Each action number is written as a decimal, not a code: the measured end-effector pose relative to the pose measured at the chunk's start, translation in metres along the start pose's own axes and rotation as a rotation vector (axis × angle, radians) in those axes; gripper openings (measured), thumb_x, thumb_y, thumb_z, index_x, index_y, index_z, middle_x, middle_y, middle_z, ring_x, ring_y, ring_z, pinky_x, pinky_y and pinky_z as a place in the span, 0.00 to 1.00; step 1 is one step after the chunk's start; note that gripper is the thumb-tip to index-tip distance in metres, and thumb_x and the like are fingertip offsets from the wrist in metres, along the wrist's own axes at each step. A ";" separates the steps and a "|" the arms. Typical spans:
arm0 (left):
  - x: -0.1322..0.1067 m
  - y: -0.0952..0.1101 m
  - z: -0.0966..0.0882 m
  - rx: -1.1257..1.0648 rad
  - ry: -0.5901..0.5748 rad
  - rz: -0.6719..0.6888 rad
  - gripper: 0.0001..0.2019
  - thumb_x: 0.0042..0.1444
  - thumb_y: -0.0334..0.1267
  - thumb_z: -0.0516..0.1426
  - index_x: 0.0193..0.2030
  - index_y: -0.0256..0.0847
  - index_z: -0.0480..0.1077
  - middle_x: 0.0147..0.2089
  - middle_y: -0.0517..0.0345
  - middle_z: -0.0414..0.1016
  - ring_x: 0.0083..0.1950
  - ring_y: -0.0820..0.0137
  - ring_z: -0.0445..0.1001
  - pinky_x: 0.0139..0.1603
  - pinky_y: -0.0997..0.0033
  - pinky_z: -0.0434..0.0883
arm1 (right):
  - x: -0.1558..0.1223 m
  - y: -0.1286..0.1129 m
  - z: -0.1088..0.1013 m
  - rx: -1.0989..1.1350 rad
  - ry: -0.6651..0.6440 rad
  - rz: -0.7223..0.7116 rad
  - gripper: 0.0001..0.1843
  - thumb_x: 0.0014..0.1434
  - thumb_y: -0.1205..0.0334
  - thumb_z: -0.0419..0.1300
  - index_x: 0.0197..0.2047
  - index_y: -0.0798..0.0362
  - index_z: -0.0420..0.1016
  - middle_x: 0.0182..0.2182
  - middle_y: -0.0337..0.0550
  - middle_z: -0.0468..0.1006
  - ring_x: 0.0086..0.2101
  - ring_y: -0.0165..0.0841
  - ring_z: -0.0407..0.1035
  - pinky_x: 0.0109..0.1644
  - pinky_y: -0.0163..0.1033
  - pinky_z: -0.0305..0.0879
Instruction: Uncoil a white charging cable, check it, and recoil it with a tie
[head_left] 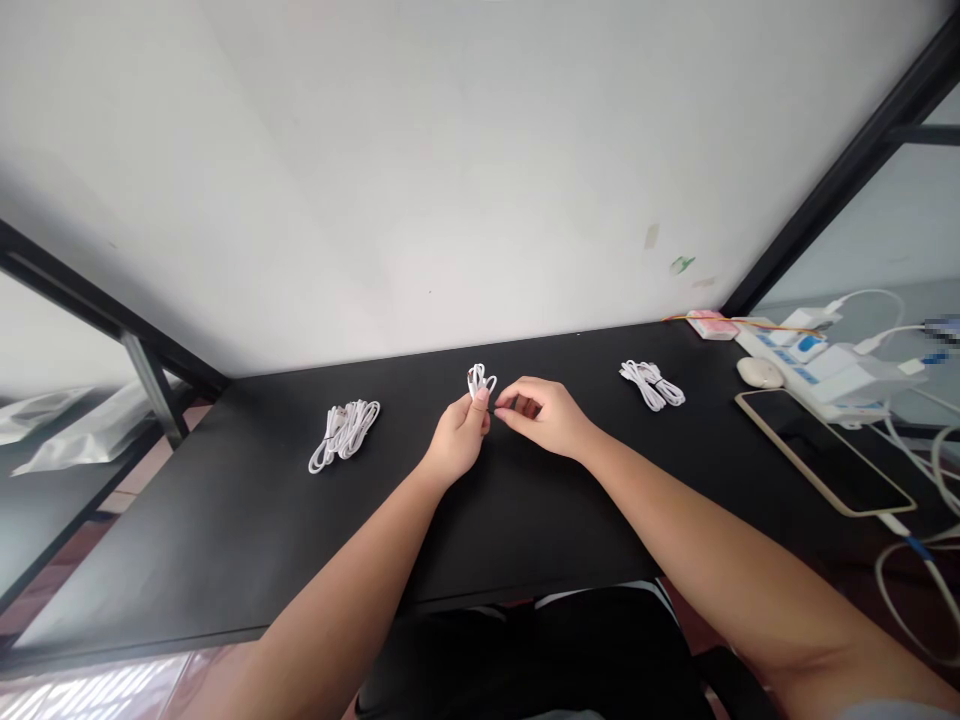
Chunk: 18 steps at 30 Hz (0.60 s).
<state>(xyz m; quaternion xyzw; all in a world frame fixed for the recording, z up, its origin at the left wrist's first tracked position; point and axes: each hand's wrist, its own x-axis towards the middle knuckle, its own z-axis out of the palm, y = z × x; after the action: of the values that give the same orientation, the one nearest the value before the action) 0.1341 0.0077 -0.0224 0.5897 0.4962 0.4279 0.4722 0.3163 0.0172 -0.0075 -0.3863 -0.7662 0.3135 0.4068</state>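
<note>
The left hand (pixel 457 440) is raised over the middle of the black table (pixel 225 540), its thumb and fingers pinched on a small coiled white cable (pixel 481 381) whose loops stand up just above the fingertips. The right hand (pixel 544 412) sits just beside it, fingers curled inward and its fingertips closed on the same coil from the right, at a thin dark bit where the two hands meet; whether that bit is a tie or a plug end cannot be told. The coil is held in the air a little above the table, not resting on it.

To the left of the hands, well apart, a bundled white cable (pixel 345 432) lies flat on the table. To the right, about as far off, another white cable bundle (pixel 652 384) lies flat as well.

Further right, near the table's edge, a phone (pixel 821 452) lies face up with a dark screen and a light frame, a white cord running from its near end. Just behind it sits a small rounded white object (pixel 760 372). Beyond that is a white power strip (pixel 817 372) with blue markings and white chargers plugged in; the print on it is too small to read. A small pink packet (pixel 712 324) lies at the back corner, its lettering also unreadable.

A plain white wall (pixel 450 170) rises behind the table.
</note>
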 end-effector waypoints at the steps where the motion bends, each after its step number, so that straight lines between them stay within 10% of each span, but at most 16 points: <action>1: 0.001 0.000 0.000 -0.042 -0.010 -0.015 0.27 0.63 0.64 0.49 0.28 0.41 0.59 0.21 0.66 0.57 0.20 0.78 0.54 0.20 0.75 0.53 | 0.000 0.000 0.000 -0.024 -0.013 -0.022 0.05 0.60 0.59 0.65 0.40 0.49 0.79 0.35 0.41 0.78 0.27 0.29 0.69 0.33 0.36 0.67; 18: -0.001 0.008 0.001 -0.400 -0.125 -0.165 0.27 0.60 0.66 0.53 0.30 0.42 0.58 0.18 0.71 0.50 0.16 0.82 0.46 0.18 0.78 0.45 | 0.002 0.000 -0.007 -0.206 -0.026 -0.217 0.09 0.66 0.56 0.61 0.43 0.45 0.83 0.42 0.44 0.83 0.40 0.39 0.74 0.48 0.45 0.69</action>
<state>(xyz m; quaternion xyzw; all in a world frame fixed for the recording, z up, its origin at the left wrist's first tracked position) 0.1369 0.0064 -0.0145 0.4670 0.4181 0.4402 0.6429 0.3216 0.0204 -0.0036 -0.3369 -0.8368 0.1924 0.3864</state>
